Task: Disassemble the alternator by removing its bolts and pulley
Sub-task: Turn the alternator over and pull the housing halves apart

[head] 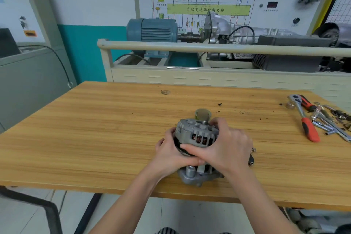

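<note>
The grey alternator (197, 135) lies on its side on the wooden table (95, 129), copper windings showing through its slots. Its pulley (202, 114) points away from me at the far end. A mounting lug (190, 172) of the housing sticks out toward me. My left hand (171, 155) grips the alternator's left side, fingers curled under the body. My right hand (226, 148) grips the right side, its thumb laid across the housing's middle and its fingers wrapped over the top near the pulley.
A ratchet wrench (303, 118) with a red handle lies at the table's right edge among wrenches, sockets (326, 119) and small loose parts. A small dark part (251, 159) sits just right of my right hand. A washer (165, 92) lies far centre. A training bench stands behind.
</note>
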`<act>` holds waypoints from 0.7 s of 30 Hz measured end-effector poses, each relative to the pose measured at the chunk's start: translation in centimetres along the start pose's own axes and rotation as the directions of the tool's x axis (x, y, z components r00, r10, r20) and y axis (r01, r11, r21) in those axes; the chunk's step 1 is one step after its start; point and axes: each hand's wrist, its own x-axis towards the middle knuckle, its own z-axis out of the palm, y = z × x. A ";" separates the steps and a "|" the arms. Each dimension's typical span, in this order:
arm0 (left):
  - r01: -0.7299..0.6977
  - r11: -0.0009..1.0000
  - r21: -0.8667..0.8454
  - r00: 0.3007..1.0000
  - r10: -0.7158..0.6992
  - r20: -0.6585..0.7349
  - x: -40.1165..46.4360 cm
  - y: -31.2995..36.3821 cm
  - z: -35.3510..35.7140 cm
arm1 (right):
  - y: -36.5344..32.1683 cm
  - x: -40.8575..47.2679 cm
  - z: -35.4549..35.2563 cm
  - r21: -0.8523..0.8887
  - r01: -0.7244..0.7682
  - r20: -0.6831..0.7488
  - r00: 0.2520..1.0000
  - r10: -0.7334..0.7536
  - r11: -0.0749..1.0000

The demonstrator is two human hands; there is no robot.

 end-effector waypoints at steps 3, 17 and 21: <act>-0.011 0.999 -0.042 1.000 0.012 0.024 -0.1 0.0 -0.3 | 0.7 -0.2 0.4 0.066 0.039 -0.005 0.999 -0.038 0.997; 0.012 0.970 -0.243 0.997 0.007 0.076 0.1 -1.3 -0.8 | 4.4 5.1 5.5 0.618 -0.720 0.755 0.656 0.017 0.317; 0.017 0.972 -0.233 0.998 -0.002 0.067 0.2 -1.6 -0.7 | 5.0 5.3 5.0 0.607 -0.681 0.658 0.720 0.221 0.409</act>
